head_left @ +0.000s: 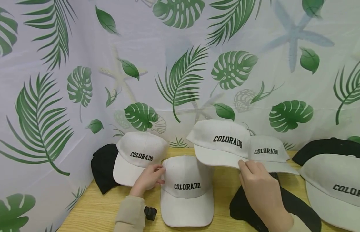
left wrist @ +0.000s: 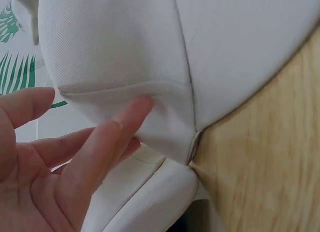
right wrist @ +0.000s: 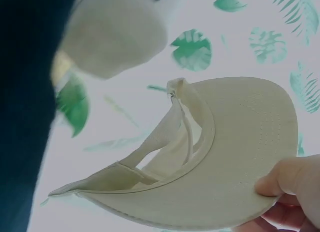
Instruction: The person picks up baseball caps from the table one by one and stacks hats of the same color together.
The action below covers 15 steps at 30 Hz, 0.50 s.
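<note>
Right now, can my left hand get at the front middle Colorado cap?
Likely yes: the left hand is at the side of the front middle cap, nothing shows between them, and the right hand is off to one side, holding another white cap by its brim.

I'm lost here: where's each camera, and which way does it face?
Head: worn on head, facing forward and down at caps; left hand, right hand, sleeves show.
Left wrist: worn there, facing a white cap; left fingers show.
Right wrist: worn there, facing the held cap; right fingers show.
Shared: held cap, in head and right wrist.
</note>
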Each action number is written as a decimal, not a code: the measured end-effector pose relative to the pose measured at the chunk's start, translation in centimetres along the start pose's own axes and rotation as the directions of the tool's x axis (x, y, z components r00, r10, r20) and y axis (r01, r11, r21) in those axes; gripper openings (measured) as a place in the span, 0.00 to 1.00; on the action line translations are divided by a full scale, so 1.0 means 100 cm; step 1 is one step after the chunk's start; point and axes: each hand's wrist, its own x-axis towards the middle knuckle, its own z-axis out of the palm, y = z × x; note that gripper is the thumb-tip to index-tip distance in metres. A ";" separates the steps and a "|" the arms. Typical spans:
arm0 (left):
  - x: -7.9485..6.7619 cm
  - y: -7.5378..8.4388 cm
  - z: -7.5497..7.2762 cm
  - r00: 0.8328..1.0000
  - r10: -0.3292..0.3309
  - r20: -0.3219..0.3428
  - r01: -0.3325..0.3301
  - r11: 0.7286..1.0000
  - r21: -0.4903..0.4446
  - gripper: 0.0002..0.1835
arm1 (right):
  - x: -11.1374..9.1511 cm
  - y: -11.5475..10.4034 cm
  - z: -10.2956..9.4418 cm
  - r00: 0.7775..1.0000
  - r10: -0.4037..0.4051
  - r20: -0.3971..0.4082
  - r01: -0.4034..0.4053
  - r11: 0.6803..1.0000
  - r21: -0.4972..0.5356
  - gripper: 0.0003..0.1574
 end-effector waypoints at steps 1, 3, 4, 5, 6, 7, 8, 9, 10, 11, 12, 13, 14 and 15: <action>0.000 0.000 -0.001 1.000 0.000 -0.007 0.000 1.000 -0.006 0.24 | 0.000 -0.004 -0.002 1.000 -0.012 -0.005 0.012 1.000 0.012 0.20; -0.001 0.000 -0.002 1.000 0.022 -0.022 -0.022 1.000 -0.011 0.23 | 0.000 -0.013 -0.006 0.999 -0.032 -0.017 0.033 0.999 0.032 0.30; -0.002 -0.001 -0.003 0.999 0.032 -0.032 -0.032 0.999 -0.005 0.23 | -0.001 -0.017 -0.007 0.999 -0.043 -0.025 0.044 0.998 0.038 0.35; -0.002 -0.001 -0.004 0.998 0.037 -0.046 -0.038 0.999 -0.008 0.22 | -0.001 -0.021 -0.009 0.998 -0.053 -0.028 0.054 0.997 0.047 0.36; -0.002 -0.002 -0.006 0.996 0.075 -0.051 -0.076 0.997 -0.011 0.22 | -0.002 -0.026 -0.010 0.998 -0.063 -0.026 0.065 0.996 0.056 0.36; -0.002 -0.003 -0.007 0.995 0.084 -0.059 -0.085 0.996 -0.021 0.23 | -0.003 -0.030 -0.011 0.996 -0.077 -0.035 0.080 0.995 0.062 0.36; -0.003 -0.002 -0.008 0.994 0.090 -0.067 -0.093 0.995 -0.041 0.24 | -0.004 -0.034 -0.011 0.995 -0.091 -0.045 0.094 0.993 0.068 0.36; -0.002 -0.002 -0.010 0.993 0.093 -0.077 -0.098 0.993 -0.060 0.24 | -0.005 -0.038 -0.011 0.993 -0.104 -0.058 0.108 0.991 0.075 0.35; -0.002 -0.002 -0.011 0.993 0.081 -0.089 -0.089 0.992 -0.091 0.24 | -0.006 -0.042 -0.010 0.991 -0.114 -0.070 0.120 0.989 0.081 0.35; -0.001 -0.001 -0.012 0.992 0.071 -0.100 -0.084 0.988 -0.128 0.24 | -0.007 -0.046 -0.010 0.989 -0.123 -0.078 0.130 0.988 0.088 0.34; 0.000 -0.001 -0.012 0.992 0.066 -0.105 -0.082 0.984 -0.158 0.25 | -0.008 -0.050 -0.009 0.988 -0.132 -0.081 0.140 0.986 0.093 0.35; 0.000 0.002 -0.013 0.992 0.029 -0.119 -0.052 0.981 -0.187 0.25 | -0.010 -0.053 -0.007 0.986 -0.142 -0.093 0.151 0.984 0.098 0.34; 0.000 0.003 -0.013 0.992 0.019 -0.123 -0.045 0.976 -0.212 0.25 | -0.011 -0.057 -0.006 0.985 -0.148 -0.090 0.157 0.982 0.104 0.35; 0.001 0.004 -0.014 0.992 0.011 -0.125 -0.040 0.972 -0.231 0.25 | -0.012 -0.060 -0.004 0.985 -0.154 -0.082 0.162 0.981 0.109 0.36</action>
